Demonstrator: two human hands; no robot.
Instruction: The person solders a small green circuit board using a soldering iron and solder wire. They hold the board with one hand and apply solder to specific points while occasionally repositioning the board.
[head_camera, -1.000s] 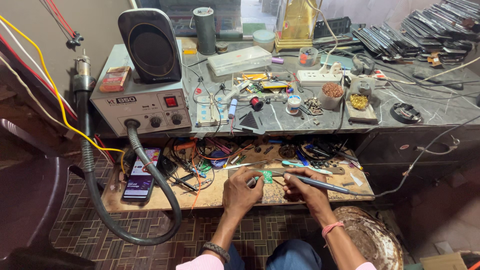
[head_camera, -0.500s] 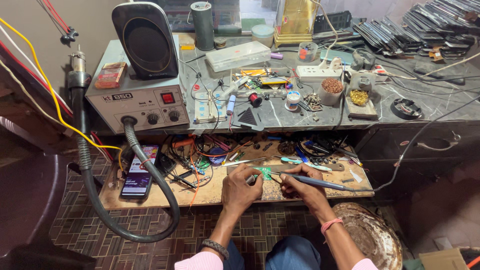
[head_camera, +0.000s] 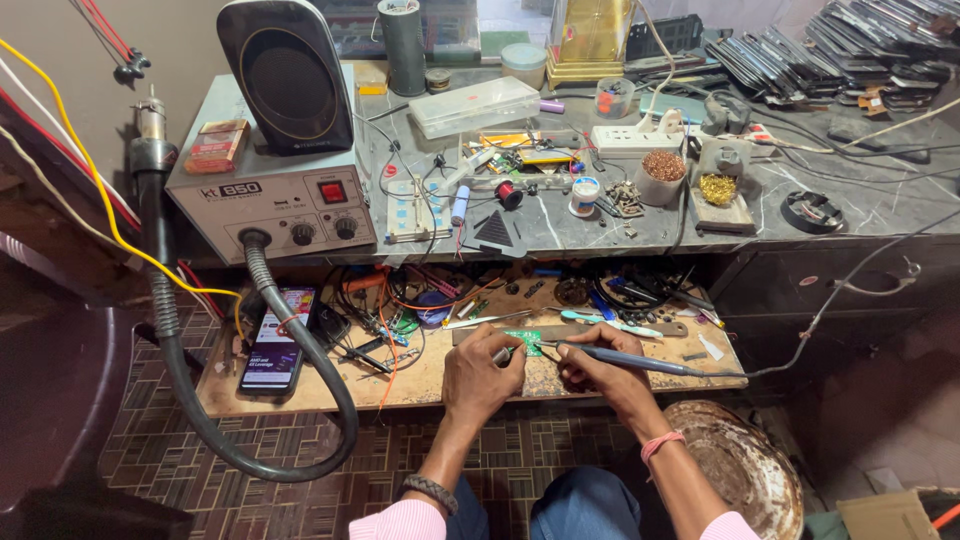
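A small green circuit board (head_camera: 525, 343) lies on the low wooden shelf (head_camera: 320, 390) between my two hands. My right hand (head_camera: 595, 368) grips a blue-handled soldering iron (head_camera: 625, 359) like a pen, its tip pointing left at the board. My left hand (head_camera: 484, 368) is closed around a thin silvery tool or piece of solder wire (head_camera: 500, 352) that reaches toward the board's left edge. Both hands rest on the shelf.
A grey rework station (head_camera: 270, 205) with a thick black hose (head_camera: 300, 400) stands on the marble bench, a speaker (head_camera: 285, 70) on top. A lit phone (head_camera: 277, 338) lies at the shelf's left. Tangled wires, tools, small pots and a clear box (head_camera: 475, 105) crowd the bench.
Both hands have stayed over the board; the iron's tip has barely shifted. The camera has tilted slightly.
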